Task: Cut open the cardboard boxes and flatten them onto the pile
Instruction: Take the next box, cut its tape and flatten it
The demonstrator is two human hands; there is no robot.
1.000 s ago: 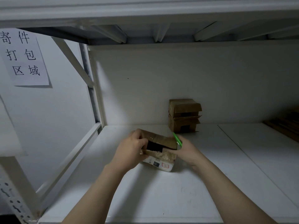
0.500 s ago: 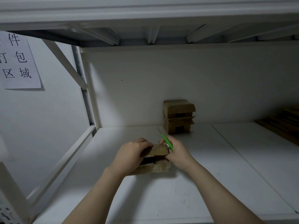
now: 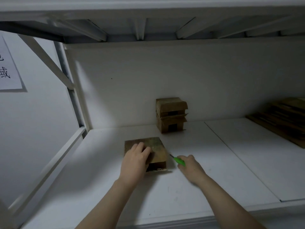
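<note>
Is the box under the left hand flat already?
Not fully: the box, under the left hand, shows a dark gap at its near end.

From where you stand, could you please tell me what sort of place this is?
Probably a parcel packing or storage corner: a white metal shelving rack, two small brown cardboard boxes stacked, a pile of flattened brown cardboard at right, and a printed paper sign on the left wall.
</note>
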